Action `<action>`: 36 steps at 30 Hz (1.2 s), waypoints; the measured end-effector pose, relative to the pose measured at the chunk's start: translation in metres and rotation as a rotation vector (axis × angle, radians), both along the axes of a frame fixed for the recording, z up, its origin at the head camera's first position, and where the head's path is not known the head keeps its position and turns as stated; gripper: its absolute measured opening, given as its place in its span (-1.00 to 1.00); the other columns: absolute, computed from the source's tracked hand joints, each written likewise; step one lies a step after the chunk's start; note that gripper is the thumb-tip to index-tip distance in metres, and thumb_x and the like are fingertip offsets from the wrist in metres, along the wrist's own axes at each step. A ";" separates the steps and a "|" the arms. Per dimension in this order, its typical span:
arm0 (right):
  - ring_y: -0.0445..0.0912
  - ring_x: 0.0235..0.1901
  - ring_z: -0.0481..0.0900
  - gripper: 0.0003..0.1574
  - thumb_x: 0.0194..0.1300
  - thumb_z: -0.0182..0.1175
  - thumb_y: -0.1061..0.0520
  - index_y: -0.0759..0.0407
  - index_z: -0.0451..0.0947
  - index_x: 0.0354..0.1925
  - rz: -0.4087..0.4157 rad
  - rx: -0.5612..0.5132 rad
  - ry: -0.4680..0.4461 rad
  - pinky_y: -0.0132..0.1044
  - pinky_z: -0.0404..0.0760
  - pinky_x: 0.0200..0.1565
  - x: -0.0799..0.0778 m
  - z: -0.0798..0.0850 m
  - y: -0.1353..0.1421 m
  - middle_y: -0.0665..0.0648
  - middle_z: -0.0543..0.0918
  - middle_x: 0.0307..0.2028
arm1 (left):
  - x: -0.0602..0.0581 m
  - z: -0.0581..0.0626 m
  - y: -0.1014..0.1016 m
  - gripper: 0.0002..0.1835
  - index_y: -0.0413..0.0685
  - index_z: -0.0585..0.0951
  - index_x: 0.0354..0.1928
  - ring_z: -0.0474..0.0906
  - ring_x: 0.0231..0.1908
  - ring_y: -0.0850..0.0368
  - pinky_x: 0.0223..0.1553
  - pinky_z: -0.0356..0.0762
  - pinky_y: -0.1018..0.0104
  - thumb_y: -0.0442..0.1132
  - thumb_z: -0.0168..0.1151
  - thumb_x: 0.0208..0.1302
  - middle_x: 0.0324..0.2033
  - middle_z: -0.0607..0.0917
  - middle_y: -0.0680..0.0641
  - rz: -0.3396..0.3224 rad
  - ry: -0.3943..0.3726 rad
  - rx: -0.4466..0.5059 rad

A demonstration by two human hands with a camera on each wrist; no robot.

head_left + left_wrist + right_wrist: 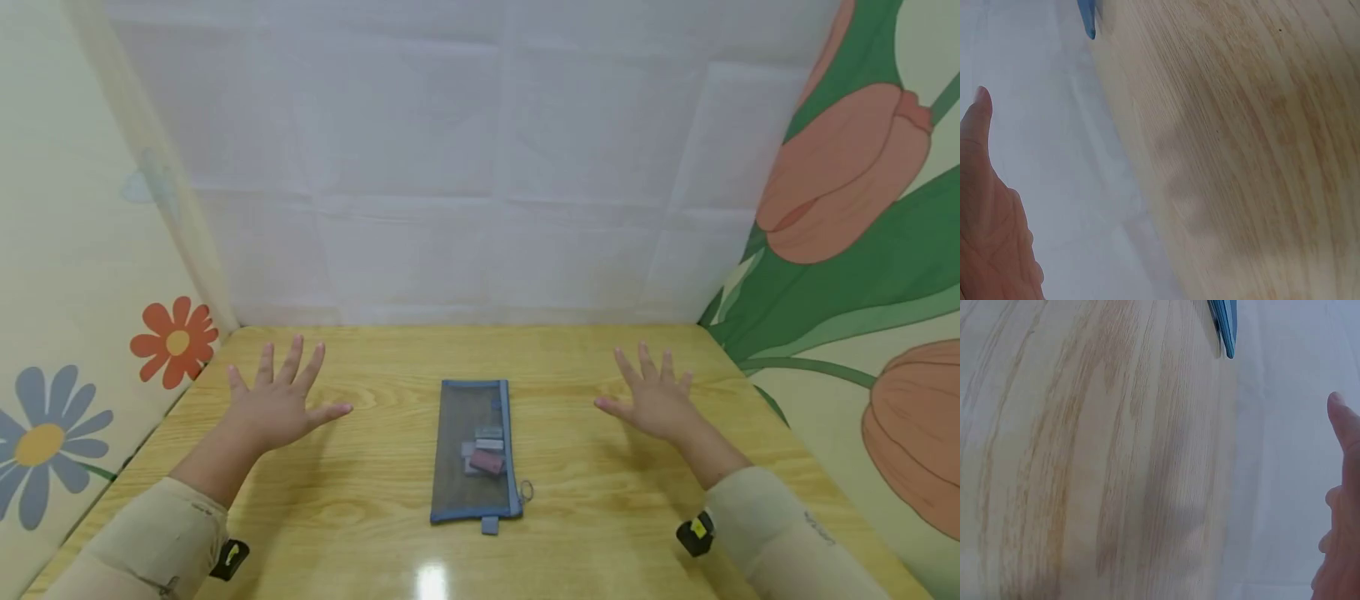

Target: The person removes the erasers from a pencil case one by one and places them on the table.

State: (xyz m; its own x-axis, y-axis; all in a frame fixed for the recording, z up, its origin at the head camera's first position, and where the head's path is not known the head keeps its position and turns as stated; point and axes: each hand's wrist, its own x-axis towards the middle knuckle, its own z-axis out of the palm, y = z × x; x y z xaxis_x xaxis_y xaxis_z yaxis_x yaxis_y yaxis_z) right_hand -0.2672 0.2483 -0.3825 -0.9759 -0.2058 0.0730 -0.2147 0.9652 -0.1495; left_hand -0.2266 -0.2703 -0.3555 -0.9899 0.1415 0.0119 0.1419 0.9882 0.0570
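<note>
L/R grips (273,410) (662,407) splayed, prob. aloft

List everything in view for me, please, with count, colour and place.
table: 1, light wood, lower half
pouch: 1, grey mesh, blue edges, on the table
items: several, count unclear, one pink, others greyish, inside the pouch
ring: 1, silvery, pouch's near right corner
tab: 1, blue, pouch's near edge
cloth: 1, white, behind the table
flowers: 2, one red, one blue, left wall
faint motif: 1, pale blue, upper left
tulips: at least 2, pink, right wall
leaves: several, green, right wall
devices: 2, black and yellow, by sleeves
sleeves: 2, beige, lower corners
left hand: 1, bare, left of pouch
right hand: 1, bare, right of pouch
</note>
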 end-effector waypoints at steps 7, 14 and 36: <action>0.48 0.25 -0.46 0.24 0.02 -0.22 -0.63 -0.06 -0.33 0.43 0.007 -0.003 0.002 0.52 -0.48 -0.01 0.000 -0.002 0.000 0.39 -0.33 0.38 | 0.000 0.001 0.001 0.11 0.17 -0.43 0.39 -0.73 0.24 -0.32 -0.12 -0.89 -0.39 0.61 -0.37 -0.06 0.36 -0.50 -0.18 0.001 0.000 0.001; 0.48 0.27 -0.38 0.23 0.02 -0.23 -0.63 -0.03 -0.30 0.44 0.026 -0.009 0.005 0.53 -0.43 0.00 0.001 0.000 -0.003 0.40 -0.29 0.38 | 0.002 0.003 0.005 0.11 0.15 -0.43 0.39 -0.73 0.24 -0.31 -0.12 -0.88 -0.39 0.60 -0.37 -0.05 0.36 -0.50 -0.20 0.001 -0.008 -0.002; 0.47 0.27 -0.41 0.17 0.10 -0.12 -0.53 -0.01 -0.27 0.44 0.033 -0.013 -0.006 0.51 -0.41 0.03 0.000 -0.002 -0.016 0.38 -0.33 0.38 | -0.014 0.000 0.049 0.11 0.14 -0.33 0.42 -0.65 0.29 -0.26 -0.02 -0.74 -0.45 0.62 -0.40 -0.06 0.37 -0.50 -0.16 -0.050 -0.003 0.015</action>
